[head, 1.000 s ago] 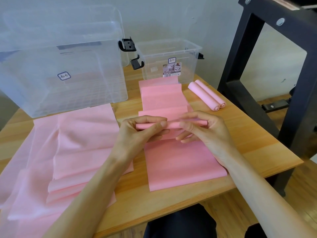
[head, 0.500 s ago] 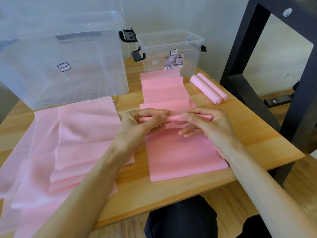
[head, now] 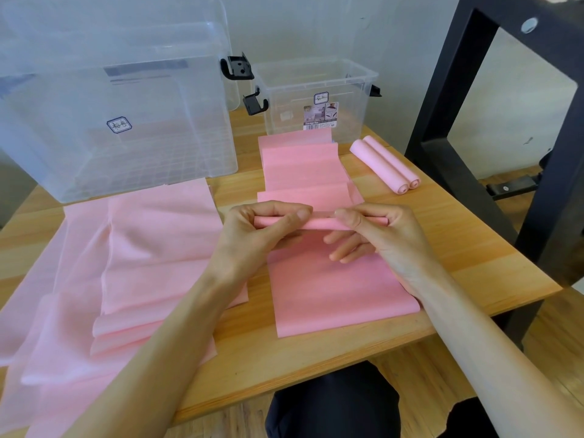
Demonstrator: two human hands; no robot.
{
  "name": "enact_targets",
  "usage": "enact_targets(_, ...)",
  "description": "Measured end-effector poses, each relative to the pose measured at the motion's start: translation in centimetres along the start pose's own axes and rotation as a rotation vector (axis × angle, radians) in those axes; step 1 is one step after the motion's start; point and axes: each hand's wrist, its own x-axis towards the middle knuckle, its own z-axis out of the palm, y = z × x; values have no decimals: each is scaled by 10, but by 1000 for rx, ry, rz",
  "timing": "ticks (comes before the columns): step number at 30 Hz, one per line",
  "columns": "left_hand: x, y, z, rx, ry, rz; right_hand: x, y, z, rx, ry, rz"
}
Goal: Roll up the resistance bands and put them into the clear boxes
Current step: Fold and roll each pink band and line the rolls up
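Between both hands (head: 262,230) (head: 376,230) — half-rolled band (head: 319,223)

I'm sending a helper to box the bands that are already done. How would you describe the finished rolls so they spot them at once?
Start at the small clear box at the back of the wooden table. Just to its right, near the black frame, lie two finished rolls side by side, touching. Unlike every other pink band here, they are tight cylinders with spiral ends, and no hand is on them.
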Motion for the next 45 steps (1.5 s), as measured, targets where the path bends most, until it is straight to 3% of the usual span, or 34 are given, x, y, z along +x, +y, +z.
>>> enact_targets(45, 1, 0, -2, 27, -32, 45, 1, 0, 2, -7, -2, -44)
